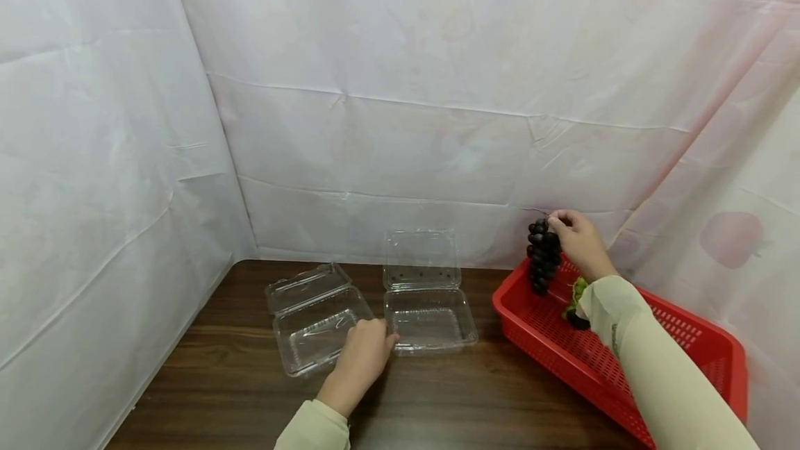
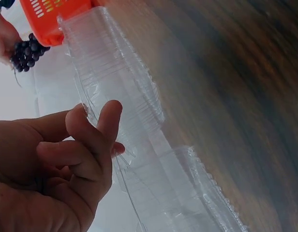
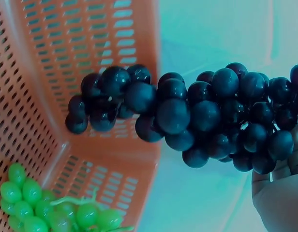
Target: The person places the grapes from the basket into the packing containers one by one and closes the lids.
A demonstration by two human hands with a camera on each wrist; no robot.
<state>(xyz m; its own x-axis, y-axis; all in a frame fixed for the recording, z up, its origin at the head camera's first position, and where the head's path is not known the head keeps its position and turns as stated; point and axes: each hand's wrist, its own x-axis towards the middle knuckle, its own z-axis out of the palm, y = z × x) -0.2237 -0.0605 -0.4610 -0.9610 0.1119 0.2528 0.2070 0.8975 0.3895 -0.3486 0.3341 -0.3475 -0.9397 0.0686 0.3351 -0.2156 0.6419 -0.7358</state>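
In the head view, my right hand [image 1: 581, 245] pinches the stem of a bunch of dark grapes [image 1: 544, 259], which hangs over the far left corner of a red basket [image 1: 531, 335]. The right wrist view shows the dark grapes [image 3: 207, 113] close up, beside the basket wall [image 3: 134, 145]. My left hand [image 1: 362, 353] is between two clear plastic containers, a left one [image 1: 321, 332] and a right one [image 1: 431, 321], both with lids up. In the left wrist view, curled fingers [image 2: 110, 121] hold a thin clear rim, seemingly the right container's; the exact grip is partly hidden.
Green grapes [image 3: 33, 203] lie in the basket, with a dark item [image 1: 578, 320] beside them, partly behind the right sleeve. The brown wooden table [image 1: 437, 401] meets pale cloth walls [image 1: 437, 123] at the back and left.
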